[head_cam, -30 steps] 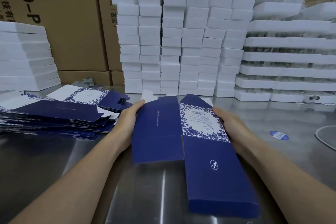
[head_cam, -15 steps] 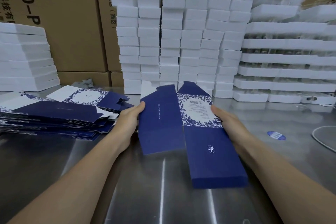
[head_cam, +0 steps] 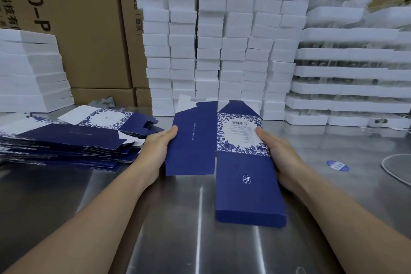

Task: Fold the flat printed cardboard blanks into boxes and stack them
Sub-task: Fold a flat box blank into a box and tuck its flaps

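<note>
Your left hand [head_cam: 155, 151] and right hand [head_cam: 281, 155] hold one navy-blue printed cardboard blank [head_cam: 195, 151] between them, dead centre over the shiny steel desk [head_cam: 178, 218]. Left grip: thumb on the blank's 9 o'clock edge, fingers hidden behind, clamped on the card. Right grip: same at the 3 o'clock edge, thumb against the white floral label panel with a barcode. The blank's left half is plain navy with a thin line of print. The right half runs long toward 6 o'clock as a navy flap with a small white logo. Can't tell if that flap's end touches the desk.

At 9 o'clock, a sloppy pile of flat navy-and-white blanks [head_cam: 66, 144] on the desk, just beside your left hand. At 12 o'clock, columns of white foam blocks [head_cam: 218, 51] behind the held blank, with brown shipping cartons [head_cam: 89, 29] behind those. At 2 o'clock, stacked white foam trays [head_cam: 347, 73]. At 3 o'clock, a round blue sticker [head_cam: 337, 165] on the desk, and a white cable loop [head_cam: 393, 171] near it.
</note>
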Demonstrator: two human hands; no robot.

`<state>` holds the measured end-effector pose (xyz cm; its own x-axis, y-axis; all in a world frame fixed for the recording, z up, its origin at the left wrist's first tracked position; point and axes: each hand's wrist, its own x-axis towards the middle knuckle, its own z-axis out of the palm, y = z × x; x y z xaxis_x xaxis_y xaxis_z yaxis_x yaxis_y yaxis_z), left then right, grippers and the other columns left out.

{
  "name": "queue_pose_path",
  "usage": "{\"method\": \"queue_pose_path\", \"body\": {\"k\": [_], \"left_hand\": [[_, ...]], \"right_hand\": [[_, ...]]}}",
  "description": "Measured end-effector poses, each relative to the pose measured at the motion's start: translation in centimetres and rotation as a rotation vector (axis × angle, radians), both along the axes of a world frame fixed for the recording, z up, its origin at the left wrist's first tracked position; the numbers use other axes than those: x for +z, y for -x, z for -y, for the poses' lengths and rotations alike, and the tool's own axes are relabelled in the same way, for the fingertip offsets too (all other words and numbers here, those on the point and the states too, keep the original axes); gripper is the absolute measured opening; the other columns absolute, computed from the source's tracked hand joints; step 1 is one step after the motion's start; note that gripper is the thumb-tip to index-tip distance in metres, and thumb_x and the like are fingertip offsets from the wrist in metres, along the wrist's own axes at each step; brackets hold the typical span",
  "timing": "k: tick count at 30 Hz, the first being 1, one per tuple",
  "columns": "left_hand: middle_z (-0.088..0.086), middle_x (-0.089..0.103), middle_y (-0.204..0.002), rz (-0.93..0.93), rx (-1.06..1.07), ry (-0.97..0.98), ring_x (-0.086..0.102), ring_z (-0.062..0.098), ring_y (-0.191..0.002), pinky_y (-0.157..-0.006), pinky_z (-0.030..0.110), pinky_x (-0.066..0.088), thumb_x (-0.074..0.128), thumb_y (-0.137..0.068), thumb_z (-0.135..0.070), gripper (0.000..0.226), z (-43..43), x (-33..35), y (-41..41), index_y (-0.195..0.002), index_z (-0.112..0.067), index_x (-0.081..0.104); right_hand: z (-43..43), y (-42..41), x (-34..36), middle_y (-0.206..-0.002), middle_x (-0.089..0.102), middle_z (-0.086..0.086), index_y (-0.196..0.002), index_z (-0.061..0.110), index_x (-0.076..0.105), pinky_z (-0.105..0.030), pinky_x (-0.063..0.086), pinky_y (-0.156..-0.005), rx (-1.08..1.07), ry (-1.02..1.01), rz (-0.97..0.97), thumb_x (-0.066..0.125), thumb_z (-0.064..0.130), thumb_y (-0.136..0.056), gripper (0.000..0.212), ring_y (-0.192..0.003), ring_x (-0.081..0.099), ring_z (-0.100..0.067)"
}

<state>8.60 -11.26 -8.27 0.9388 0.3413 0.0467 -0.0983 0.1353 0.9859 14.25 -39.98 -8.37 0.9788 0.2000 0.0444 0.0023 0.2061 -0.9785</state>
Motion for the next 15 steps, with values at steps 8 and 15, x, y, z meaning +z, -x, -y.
{"method": "queue_pose_path", "body": {"k": [8, 15], "left_hand": [[-0.006, 0.081, -0.111, 0.100, 0.090, 0.014, 0.078, 0.019, -0.104, -0.101, 0.047, 0.058, 0.048, -0.111, -0.048, 0.033, 0.5, 0.3, 0.1, -0.115, -0.030, 0.074], [-0.009, 0.077, -0.117, 0.175, 0.126, 0.004, 0.073, 0.014, -0.111, -0.094, 0.039, 0.060, 0.048, -0.112, -0.040, 0.023, 1.9, 0.9, 0.6, -0.120, -0.027, 0.066]], "right_hand": [[-0.2, 0.2, 0.1, -0.106, 0.081, -0.005, -0.118, 0.022, 0.079, -0.035, 0.062, -0.073, 0.040, 0.027, 0.037, 0.080, 0.051, -0.079, 0.048, -0.092, 0.079, -0.026], [-0.6, 1.2, 1.2, -0.093, 0.082, 0.000, -0.109, 0.030, 0.078, -0.023, 0.058, -0.059, -0.130, 0.122, 0.300, 0.066, 0.009, -0.101, 0.026, -0.078, 0.078, -0.014]]}}
